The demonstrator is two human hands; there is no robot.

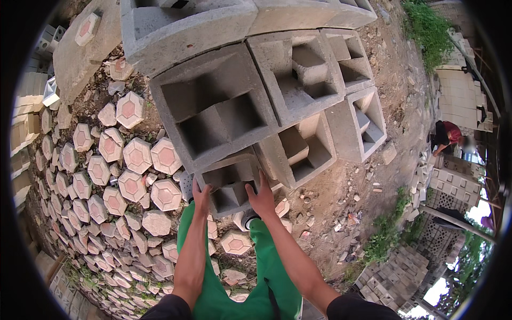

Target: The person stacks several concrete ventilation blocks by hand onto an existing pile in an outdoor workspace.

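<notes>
the left hand point(201, 199) and right hand point(261, 199) are flanking a grey hollow block point(229, 188), half-curled fingers point(263, 180) gripping its opposite sides. it is lying between them, neither being nearer, just on the wearer's side of the stacked blocks point(297, 104); its long axis isn't showing clearly.

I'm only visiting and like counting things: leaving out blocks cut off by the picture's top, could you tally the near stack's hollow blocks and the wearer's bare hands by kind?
Bare hands: 2
Hollow block between the hands: 1
Other hollow blocks: 5
Total: 8
</notes>
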